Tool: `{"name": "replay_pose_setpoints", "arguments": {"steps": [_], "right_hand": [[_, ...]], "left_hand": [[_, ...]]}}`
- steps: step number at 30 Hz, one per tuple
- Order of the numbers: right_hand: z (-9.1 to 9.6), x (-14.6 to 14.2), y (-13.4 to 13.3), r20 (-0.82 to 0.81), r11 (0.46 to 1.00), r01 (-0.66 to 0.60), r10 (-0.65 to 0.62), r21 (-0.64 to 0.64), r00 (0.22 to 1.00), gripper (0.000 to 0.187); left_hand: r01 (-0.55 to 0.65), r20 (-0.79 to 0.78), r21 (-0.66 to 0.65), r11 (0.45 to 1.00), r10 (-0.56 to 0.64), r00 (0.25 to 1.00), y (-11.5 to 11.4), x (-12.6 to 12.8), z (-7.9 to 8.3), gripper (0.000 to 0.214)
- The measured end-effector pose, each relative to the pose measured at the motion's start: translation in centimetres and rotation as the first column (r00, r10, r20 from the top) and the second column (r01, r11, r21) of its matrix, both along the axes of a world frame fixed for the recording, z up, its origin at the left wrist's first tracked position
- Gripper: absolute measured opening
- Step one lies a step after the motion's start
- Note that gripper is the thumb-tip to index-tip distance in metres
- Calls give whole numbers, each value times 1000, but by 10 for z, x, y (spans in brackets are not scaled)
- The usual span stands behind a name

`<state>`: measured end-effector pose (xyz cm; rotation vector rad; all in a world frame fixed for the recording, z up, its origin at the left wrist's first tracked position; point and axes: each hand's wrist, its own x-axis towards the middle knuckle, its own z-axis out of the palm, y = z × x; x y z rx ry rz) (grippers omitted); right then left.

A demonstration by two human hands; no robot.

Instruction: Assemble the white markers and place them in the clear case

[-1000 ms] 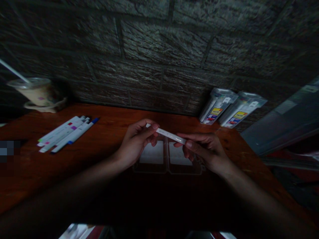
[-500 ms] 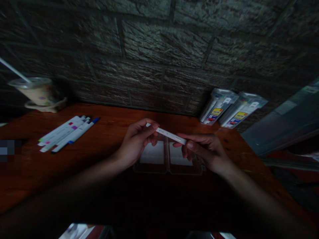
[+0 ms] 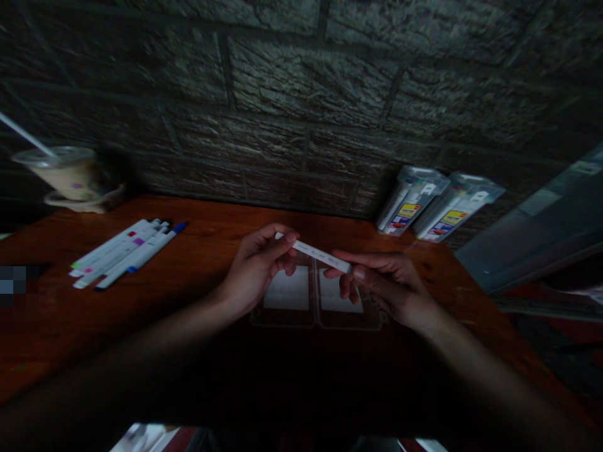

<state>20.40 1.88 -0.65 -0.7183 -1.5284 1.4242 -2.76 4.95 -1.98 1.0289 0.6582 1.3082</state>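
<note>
A white marker (image 3: 320, 254) with small dark print on its side is held up between both hands, sloping down to the right. My left hand (image 3: 261, 260) pinches its left end between thumb and fingers. Its right end sits in the closed fingers of my right hand (image 3: 386, 282). Beneath the hands lies an open clear plastic case (image 3: 315, 317) with a white sheet in each half, partly covered by my fingers.
Several white markers (image 3: 127, 251) with coloured marks lie at the left of the wooden table (image 3: 211, 220). A drink cup (image 3: 66, 172) with a straw stands behind them in a holder. Two clear marker boxes (image 3: 407, 201) stand at the back right, against the stone wall (image 3: 301, 113).
The marker has rolled slightly between my fingers, so its print shows differently. Both hands keep their hold and have barely moved.
</note>
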Motion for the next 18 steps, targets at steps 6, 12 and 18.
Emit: {"name": "replay_pose_setpoints", "arguments": {"steps": [6, 12, 18], "right_hand": [[3, 0, 0, -47, 998, 11, -14, -61, 999, 29], [1, -2, 2, 163, 996, 93, -94, 16, 982, 21], [-7, -4, 4, 219, 992, 109, -119, 57, 968, 19]], "left_hand": [[-9, -11, 5, 1000, 9, 1000, 2, 0, -2, 13], [-29, -118, 112, 993, 42, 992, 1, -1, -5, 13], [-33, -123, 153, 988, 53, 991, -3, 0, -5, 13]]}}
